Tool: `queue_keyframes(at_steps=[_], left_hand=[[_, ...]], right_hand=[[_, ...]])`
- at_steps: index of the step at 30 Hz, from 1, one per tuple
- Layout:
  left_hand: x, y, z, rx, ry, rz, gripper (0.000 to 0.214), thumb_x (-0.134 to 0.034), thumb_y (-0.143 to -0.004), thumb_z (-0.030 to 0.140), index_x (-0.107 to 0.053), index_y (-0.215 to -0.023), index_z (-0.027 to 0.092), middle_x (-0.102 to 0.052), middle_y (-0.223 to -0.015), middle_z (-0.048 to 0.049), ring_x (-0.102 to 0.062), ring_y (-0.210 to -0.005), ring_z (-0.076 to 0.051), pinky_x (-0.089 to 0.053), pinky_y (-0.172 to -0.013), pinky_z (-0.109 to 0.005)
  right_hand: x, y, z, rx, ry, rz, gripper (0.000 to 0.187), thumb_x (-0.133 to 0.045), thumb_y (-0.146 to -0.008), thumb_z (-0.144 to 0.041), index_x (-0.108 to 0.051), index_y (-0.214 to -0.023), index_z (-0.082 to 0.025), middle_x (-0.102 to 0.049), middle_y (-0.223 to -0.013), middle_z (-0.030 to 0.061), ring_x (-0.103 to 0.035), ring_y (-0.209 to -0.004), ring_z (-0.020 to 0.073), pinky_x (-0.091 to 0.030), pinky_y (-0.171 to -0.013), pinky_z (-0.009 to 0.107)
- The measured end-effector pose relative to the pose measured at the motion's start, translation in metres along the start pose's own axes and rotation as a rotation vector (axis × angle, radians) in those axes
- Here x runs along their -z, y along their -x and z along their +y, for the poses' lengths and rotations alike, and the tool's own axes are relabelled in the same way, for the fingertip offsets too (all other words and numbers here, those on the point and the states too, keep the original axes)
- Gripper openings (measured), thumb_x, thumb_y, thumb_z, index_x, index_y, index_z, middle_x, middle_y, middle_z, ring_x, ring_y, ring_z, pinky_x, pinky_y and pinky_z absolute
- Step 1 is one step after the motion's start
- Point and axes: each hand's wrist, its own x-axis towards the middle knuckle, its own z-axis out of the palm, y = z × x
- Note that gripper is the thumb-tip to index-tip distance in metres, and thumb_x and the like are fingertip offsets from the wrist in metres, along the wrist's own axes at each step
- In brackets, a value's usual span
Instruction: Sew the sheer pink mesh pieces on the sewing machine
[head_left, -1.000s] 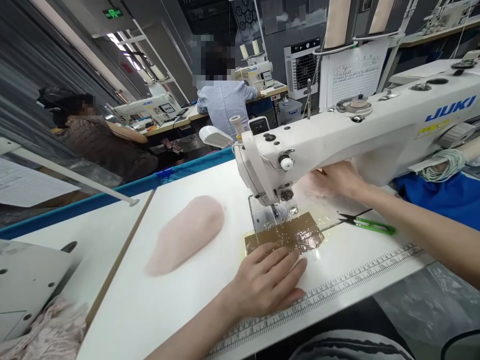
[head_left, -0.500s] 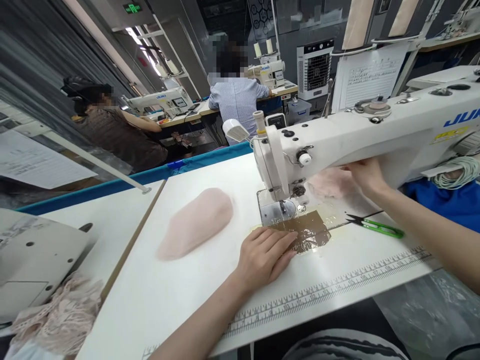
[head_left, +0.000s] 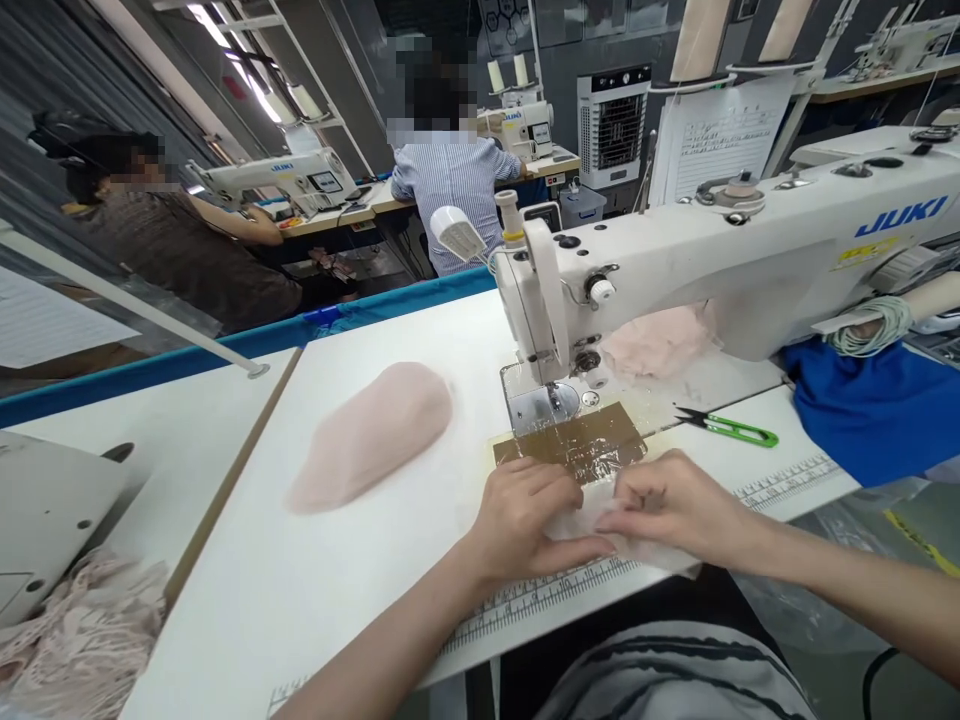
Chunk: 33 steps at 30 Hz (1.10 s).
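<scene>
My left hand (head_left: 525, 515) and my right hand (head_left: 671, 505) meet at the table's front edge, both pinching a small pale pink fabric piece (head_left: 581, 530) lying over the printed ruler. Just beyond them is a brown taped patch (head_left: 574, 440) in front of the needle plate (head_left: 544, 405) of the white Juki sewing machine (head_left: 720, 250). A stack of pale pink fabric pieces (head_left: 375, 435) lies to the left on the white table (head_left: 360, 560). More pink fabric (head_left: 656, 340) sits under the machine's arm.
Green thread snips (head_left: 727, 428) lie right of the patch. Blue cloth (head_left: 874, 410) hangs at the far right. Pink lace (head_left: 82, 635) is heaped at the lower left. Two other people sit at sewing machines behind a blue-edged divider.
My right hand has come back from the pink fabric under the machine arm to the front edge, bringing a piece. My left hand has closed onto that piece.
</scene>
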Motion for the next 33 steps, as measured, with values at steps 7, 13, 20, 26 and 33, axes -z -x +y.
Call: queue_keyframes(at_steps=[7,13,20,26,33], left_hand=[[0.003,0.000,0.006,0.259,0.317,0.158,0.042,-0.069,-0.086,0.057,-0.050,-0.094,0.020,-0.065,-0.085,-0.0021,-0.061,-0.068,-0.011,-0.048,-0.055,-0.021],[0.001,0.005,0.019,0.170,0.013,0.214,0.051,-0.074,-0.076,0.064,-0.052,-0.087,0.020,-0.060,-0.102,-0.0097,-0.062,-0.091,-0.021,-0.055,-0.065,-0.030],[0.006,0.003,0.018,0.293,0.503,-0.083,0.039,-0.047,-0.101,0.047,-0.063,-0.079,0.019,-0.064,-0.077,-0.0020,-0.060,-0.071,-0.013,-0.050,-0.062,-0.025],[0.021,-0.004,0.008,0.629,1.101,-0.180,0.047,-0.045,-0.101,0.044,-0.061,-0.065,0.019,-0.065,-0.069,-0.0016,-0.064,-0.068,-0.014,-0.056,-0.073,-0.032],[0.029,-0.002,-0.021,0.700,1.368,-0.269,0.030,-0.054,-0.094,0.034,-0.073,-0.078,0.018,-0.074,-0.079,-0.0064,-0.071,-0.075,-0.019,-0.059,-0.079,-0.037]], right_hand=[[-0.028,-0.019,-0.016,0.120,-0.181,0.534,0.054,-0.070,-0.082,-0.050,-0.039,-0.049,-0.021,-0.040,-0.047,-0.0056,-0.034,-0.046,0.0085,-0.032,-0.044,0.025],[-0.042,-0.023,-0.018,0.151,-0.114,0.681,0.058,-0.073,-0.081,-0.046,-0.032,-0.049,-0.022,-0.032,-0.047,-0.0056,-0.029,-0.048,0.0099,-0.028,-0.047,0.028],[-0.044,-0.031,-0.021,0.027,-0.258,0.505,0.059,-0.071,-0.080,-0.056,-0.036,-0.047,-0.022,-0.040,-0.046,-0.0038,-0.035,-0.046,0.0102,-0.033,-0.047,0.028],[-0.021,-0.025,-0.008,-0.190,-0.434,0.112,0.058,-0.062,-0.079,-0.071,-0.046,-0.050,-0.023,-0.046,-0.044,-0.0012,-0.048,-0.044,0.0144,-0.045,-0.048,0.031],[0.012,-0.016,-0.004,-0.292,-0.499,-0.087,0.029,-0.078,-0.076,-0.046,-0.063,-0.077,-0.022,-0.068,-0.072,0.0015,-0.064,-0.061,0.0150,-0.053,-0.058,0.028]])
